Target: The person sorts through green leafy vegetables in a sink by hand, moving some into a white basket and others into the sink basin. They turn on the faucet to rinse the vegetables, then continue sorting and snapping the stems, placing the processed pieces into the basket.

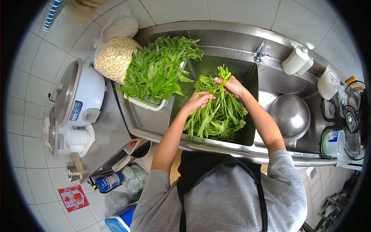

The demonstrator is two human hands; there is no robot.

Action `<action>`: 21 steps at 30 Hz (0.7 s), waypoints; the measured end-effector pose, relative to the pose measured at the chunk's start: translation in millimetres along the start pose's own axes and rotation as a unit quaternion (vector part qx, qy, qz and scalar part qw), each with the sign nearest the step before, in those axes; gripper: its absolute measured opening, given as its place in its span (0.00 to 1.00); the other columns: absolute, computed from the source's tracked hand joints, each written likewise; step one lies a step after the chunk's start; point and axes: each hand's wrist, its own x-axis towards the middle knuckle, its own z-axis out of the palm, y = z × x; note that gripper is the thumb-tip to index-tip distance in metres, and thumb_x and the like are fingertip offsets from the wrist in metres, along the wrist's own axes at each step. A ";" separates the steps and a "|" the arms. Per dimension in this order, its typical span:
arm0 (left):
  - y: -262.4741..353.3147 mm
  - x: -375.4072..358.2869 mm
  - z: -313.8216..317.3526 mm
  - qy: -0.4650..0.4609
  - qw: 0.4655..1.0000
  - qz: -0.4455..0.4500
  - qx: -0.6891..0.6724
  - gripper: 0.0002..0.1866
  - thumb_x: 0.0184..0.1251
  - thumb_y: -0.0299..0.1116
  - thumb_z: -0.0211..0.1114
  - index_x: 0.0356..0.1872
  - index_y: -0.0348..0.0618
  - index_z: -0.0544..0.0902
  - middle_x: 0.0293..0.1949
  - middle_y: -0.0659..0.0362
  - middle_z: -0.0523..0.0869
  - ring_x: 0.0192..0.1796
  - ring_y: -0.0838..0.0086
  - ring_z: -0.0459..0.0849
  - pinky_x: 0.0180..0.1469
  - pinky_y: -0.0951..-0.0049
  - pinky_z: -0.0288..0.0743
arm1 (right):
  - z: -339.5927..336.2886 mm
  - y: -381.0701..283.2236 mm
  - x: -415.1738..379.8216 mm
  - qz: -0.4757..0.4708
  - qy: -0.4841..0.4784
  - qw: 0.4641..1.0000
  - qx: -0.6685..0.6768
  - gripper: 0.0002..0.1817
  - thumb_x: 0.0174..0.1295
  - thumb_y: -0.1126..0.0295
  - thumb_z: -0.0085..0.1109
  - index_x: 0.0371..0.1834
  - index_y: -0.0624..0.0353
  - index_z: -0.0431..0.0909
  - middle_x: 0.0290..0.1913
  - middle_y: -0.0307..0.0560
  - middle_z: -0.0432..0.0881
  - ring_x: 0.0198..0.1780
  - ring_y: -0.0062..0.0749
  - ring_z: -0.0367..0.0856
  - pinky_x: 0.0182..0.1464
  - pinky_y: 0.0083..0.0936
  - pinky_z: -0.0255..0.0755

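Over the sink basin [251, 116], my right hand [233, 86] is closed around the stems of a bunch of long-leaved greens [222, 104]. The cut stem ends stick up past its fingers and the leaves hang down. My left hand [198, 102] pinches at stems on the left side of the same bunch, fingertips together. Beneath both hands, a heap of the same greens [212, 129] fills much of the basin. To the left, a white tub [148, 104] on the sink's drainboard is piled high with loose green leaves [158, 69].
A faucet [260, 50] rises behind the basin. An upturned metal colander [290, 116] lies in the right basin, with white bottles [295, 60] behind it. A bag of pale, bean-like pieces [116, 58] and a large rice cooker [83, 96] stand left. A fan [351, 120] is far right.
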 end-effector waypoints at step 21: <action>-42.3 34.4 -13.9 0.296 0.952 0.080 0.019 0.15 0.62 0.39 0.49 0.29 0.35 0.75 0.21 0.59 0.79 0.22 0.76 0.78 0.26 0.74 0.69 | 42.1 10.8 4.5 0.018 0.148 0.989 -0.007 0.16 0.51 0.57 0.66 0.27 0.62 0.80 0.20 0.39 0.77 0.13 0.17 0.66 0.14 0.17 0.59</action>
